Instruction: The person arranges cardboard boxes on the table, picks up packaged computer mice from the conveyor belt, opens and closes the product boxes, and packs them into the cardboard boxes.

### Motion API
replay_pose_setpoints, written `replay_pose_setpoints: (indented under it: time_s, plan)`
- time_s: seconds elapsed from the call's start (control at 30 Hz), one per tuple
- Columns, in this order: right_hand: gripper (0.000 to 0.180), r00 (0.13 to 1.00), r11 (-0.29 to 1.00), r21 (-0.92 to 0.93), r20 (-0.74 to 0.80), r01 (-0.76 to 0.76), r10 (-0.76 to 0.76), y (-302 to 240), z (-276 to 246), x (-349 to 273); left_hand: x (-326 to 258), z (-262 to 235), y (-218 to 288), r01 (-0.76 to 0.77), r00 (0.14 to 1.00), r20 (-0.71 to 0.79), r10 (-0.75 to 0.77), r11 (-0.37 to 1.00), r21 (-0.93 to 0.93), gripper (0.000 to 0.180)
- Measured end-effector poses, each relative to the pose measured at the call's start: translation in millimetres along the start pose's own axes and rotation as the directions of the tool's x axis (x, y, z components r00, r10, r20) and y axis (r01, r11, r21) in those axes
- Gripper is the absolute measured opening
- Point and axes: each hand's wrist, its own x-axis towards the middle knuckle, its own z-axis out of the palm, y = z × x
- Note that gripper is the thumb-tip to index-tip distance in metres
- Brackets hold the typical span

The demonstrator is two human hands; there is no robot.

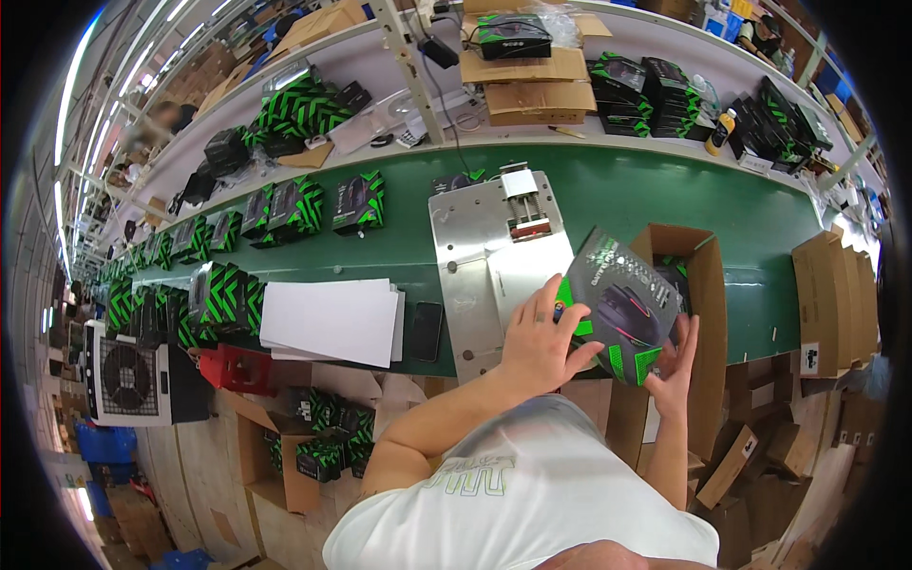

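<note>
A black-and-green computer mouse box, with a mouse pictured on its face, is held tilted between my two hands. My left hand grips its left side, fingers bent over the edge and the thumb along the lower part. The lower right side is held by my right hand, its fingers partly hidden by the box. Just behind and to the right stands an open brown carton with similar boxes partly visible inside. To the left lies a silver metal plate fixture with a small clamp mechanism on top.
White paper sheets and a dark phone lie left on the green bench. Several mouse boxes line its left side. More fill a carton on the floor. Stacked empty cartons stand right; a shelf runs behind.
</note>
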Motion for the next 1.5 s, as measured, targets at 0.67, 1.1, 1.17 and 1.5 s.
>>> replay_pose_setpoints:
  time_s: [0.67,1.1,1.17,1.5]
  plan:
    - [0.081,0.785,0.738,-0.415,0.568,0.532,-0.247,-35.3,67.9,54.5,40.5,-25.7,-83.7,-0.019,0.998,-0.061,0.031,0.983,0.185,0.018]
    - [0.140,0.923,0.965,-0.154,0.354,0.214,-0.148,-15.5,50.9,2.8,36.4,-13.0,-120.2,-0.206,0.978,-0.210,0.008,-0.178,-0.962,0.048]
    - [0.128,0.939,0.967,-0.012,0.246,0.253,-0.242,-17.5,53.5,-4.3,50.9,2.9,-176.7,-0.072,0.918,-0.219,0.330,-0.405,-0.912,0.051]
    - [0.089,0.941,0.977,-0.140,0.320,0.159,-0.107,-66.5,68.6,16.6,49.2,-28.0,-120.7,0.000,0.911,0.095,-0.401,-0.230,-0.973,0.032]
